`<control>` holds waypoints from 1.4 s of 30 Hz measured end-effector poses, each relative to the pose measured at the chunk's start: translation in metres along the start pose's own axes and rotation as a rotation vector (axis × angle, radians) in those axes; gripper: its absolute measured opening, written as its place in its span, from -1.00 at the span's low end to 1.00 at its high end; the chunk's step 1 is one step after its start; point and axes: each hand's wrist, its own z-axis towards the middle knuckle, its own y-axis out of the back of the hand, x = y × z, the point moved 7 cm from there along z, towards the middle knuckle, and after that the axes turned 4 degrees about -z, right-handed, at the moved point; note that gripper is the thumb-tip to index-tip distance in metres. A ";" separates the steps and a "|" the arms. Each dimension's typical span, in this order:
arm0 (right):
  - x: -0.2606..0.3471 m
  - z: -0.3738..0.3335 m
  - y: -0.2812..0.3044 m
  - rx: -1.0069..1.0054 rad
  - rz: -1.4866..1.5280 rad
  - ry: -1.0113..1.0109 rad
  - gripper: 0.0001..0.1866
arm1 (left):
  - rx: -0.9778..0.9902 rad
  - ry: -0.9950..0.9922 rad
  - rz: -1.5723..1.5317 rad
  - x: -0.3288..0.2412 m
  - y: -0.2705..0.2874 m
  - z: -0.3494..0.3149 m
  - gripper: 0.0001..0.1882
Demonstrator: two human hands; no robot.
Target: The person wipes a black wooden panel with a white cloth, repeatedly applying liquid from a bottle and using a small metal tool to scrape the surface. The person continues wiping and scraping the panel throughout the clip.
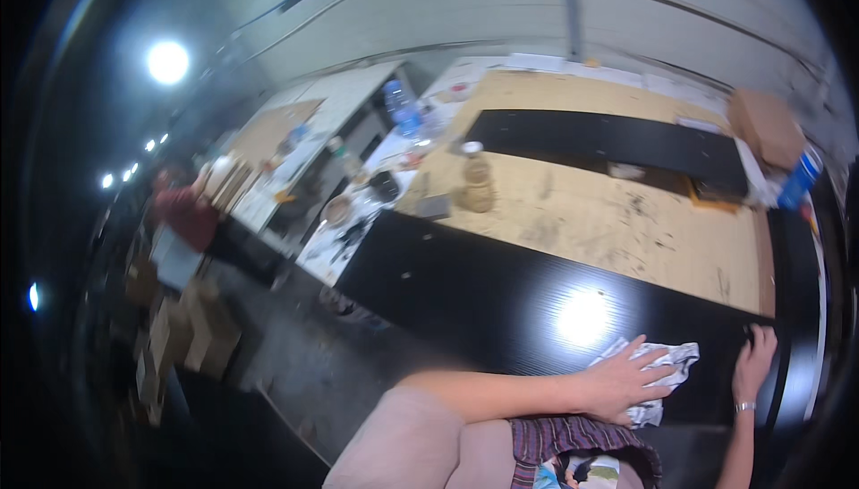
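A long black panel point(465, 283) with a fine grain and a bright light glare on it lies in front of me. My left hand point(626, 383) rests on it, fingers spread flat over a crumpled white cloth point(684, 362) with dark markings. At the panel's right end is my right hand point(756, 362), a bracelet round its wrist. Its fingers are bent together beside a small dark spot or piece, too small to make out. Part of the cloth is hidden under the left hand.
Beyond lies a stained tan board point(555, 194) bearing another black panel point(599, 140), a bottle of yellowish liquid point(477, 187) and a grey block point(433, 207). A blue can point(799, 180) and brown box point(765, 127) stand right. Leftward, a person point(188, 212) works near cardboard boxes point(210, 328).
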 end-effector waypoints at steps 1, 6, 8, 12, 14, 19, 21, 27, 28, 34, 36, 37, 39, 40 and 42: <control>-0.006 0.005 -0.001 0.047 0.060 0.007 -0.73 | -0.017 0.074 -0.014 0.008 0.017 -0.024 -0.18; 0.001 0.007 -0.020 0.098 0.294 0.049 -0.87 | -0.213 0.462 0.015 0.042 0.066 -0.178 -0.50; 0.038 0.006 -0.013 0.061 0.308 0.121 -0.93 | -0.375 0.630 0.028 0.064 0.092 -0.222 -0.53; 0.114 0.018 0.011 0.490 0.088 0.166 -0.70 | -0.548 0.908 0.119 0.092 0.129 -0.258 -0.53; 0.086 0.019 0.008 0.354 0.353 0.017 -0.71 | -0.614 0.837 0.169 0.095 0.127 -0.259 -0.57; 0.120 0.015 0.038 0.336 0.182 0.197 -0.75 | -0.624 0.814 0.220 0.085 0.131 -0.259 -0.58; 0.092 0.003 0.017 0.326 0.315 0.062 -0.77 | -0.616 0.770 0.249 0.088 0.136 -0.254 -0.58; 0.117 0.020 0.019 0.261 0.355 -0.103 -0.95 | -0.571 0.806 0.181 0.092 0.137 -0.264 -0.50; 0.130 0.027 0.018 0.290 0.321 -0.092 -0.92 | -0.579 0.822 0.230 0.083 0.145 -0.266 -0.51; 0.088 0.020 0.009 0.259 0.266 -0.181 -0.93 | -0.588 0.833 0.218 0.092 0.139 -0.247 -0.56; 0.091 0.017 0.011 0.306 0.290 -0.238 -0.92 | -0.572 0.828 0.205 0.095 0.136 -0.242 -0.55; 0.092 0.014 0.010 0.315 0.298 -0.261 -0.92 | -0.571 0.829 0.208 0.095 0.136 -0.241 -0.54; 0.090 0.012 0.005 0.327 0.297 -0.298 -0.89 | -0.569 0.843 0.209 0.096 0.135 -0.243 -0.54; 0.085 0.013 0.005 0.313 0.293 -0.286 -0.88 | -0.562 0.838 0.206 0.096 0.134 -0.244 -0.53; 0.079 0.016 0.006 0.286 0.288 -0.255 -0.86 | -0.552 0.833 0.204 0.098 0.133 -0.248 -0.53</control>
